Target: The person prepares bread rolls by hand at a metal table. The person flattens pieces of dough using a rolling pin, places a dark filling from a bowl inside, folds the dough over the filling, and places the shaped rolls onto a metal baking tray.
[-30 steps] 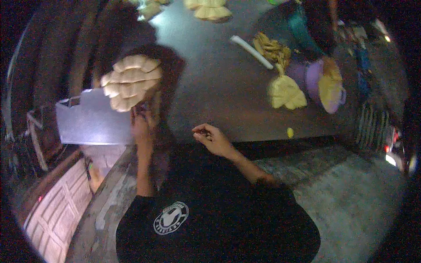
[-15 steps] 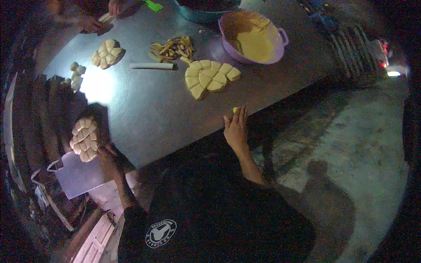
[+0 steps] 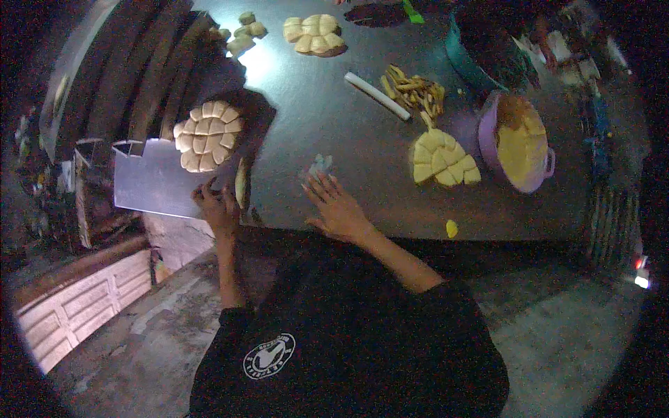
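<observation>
My left hand (image 3: 217,203) hovers by the front of a grey tray (image 3: 157,182), fingers bent and apart, with nothing visible in them. Just beyond it lies a round slab of pale dough (image 3: 209,136) cut into pieces. A narrow yellowish strip (image 3: 241,182) is beside the hand's right side. My right hand (image 3: 338,212) is spread low over the metal table (image 3: 300,132), palm down. At its fingertips shows a pale bluish patch (image 3: 320,164); whether it is a thing or a shine, I cannot make out. A small yellow lump (image 3: 451,228) sits near the table's front edge.
On the right are another cut dough slab (image 3: 444,161) and a purple basin (image 3: 491,136) of yellow dough. Brown-yellow strips (image 3: 416,90) lie by a white rod (image 3: 376,95). More dough (image 3: 313,33), a teal tub (image 3: 468,59) and a green tool (image 3: 412,12) are farther back.
The view has swung left. My right hand has left the yellow lump at the table edge and come leftward over the table. My left hand is still near the dough on the tray side.
</observation>
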The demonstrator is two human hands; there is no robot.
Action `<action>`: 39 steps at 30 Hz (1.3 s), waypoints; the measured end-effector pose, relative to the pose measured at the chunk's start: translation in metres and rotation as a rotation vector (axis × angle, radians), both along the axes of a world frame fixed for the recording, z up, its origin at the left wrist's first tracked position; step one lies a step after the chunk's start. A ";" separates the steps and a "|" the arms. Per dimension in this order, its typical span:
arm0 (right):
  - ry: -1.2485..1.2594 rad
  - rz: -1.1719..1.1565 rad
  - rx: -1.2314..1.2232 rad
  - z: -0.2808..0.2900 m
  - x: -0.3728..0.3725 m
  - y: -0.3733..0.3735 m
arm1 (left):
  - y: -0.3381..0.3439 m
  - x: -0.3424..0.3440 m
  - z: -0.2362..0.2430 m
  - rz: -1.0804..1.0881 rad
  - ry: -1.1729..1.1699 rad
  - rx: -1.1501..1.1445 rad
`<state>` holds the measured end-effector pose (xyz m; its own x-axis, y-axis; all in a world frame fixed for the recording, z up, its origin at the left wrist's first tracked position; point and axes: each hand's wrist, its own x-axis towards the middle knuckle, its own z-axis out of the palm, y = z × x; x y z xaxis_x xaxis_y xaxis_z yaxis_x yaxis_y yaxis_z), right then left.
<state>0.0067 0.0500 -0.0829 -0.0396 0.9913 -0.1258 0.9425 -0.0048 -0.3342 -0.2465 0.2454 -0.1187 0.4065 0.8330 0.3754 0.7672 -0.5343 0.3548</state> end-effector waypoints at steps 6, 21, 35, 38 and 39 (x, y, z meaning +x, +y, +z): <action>-0.287 0.041 -0.089 0.006 0.059 0.042 | 0.014 -0.037 0.028 0.198 -0.410 -0.330; 0.515 0.120 0.301 -0.045 -0.089 0.436 | 0.064 -0.065 0.018 0.279 -0.536 -0.367; 1.120 -0.059 0.501 0.139 -0.071 0.321 | 0.133 0.005 0.034 0.154 0.189 -0.109; 1.103 -0.134 0.467 0.167 -0.028 0.244 | 0.102 0.059 0.118 0.034 -0.730 -0.360; 1.061 -0.164 0.462 0.172 -0.014 0.218 | 0.079 0.079 0.151 -0.099 -0.846 -0.306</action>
<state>-0.0074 0.2683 0.0892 0.2244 0.9371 0.2674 0.1890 0.2273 -0.9553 -0.1676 0.3240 0.0326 0.1705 0.9214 0.3491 0.1416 -0.3735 0.9167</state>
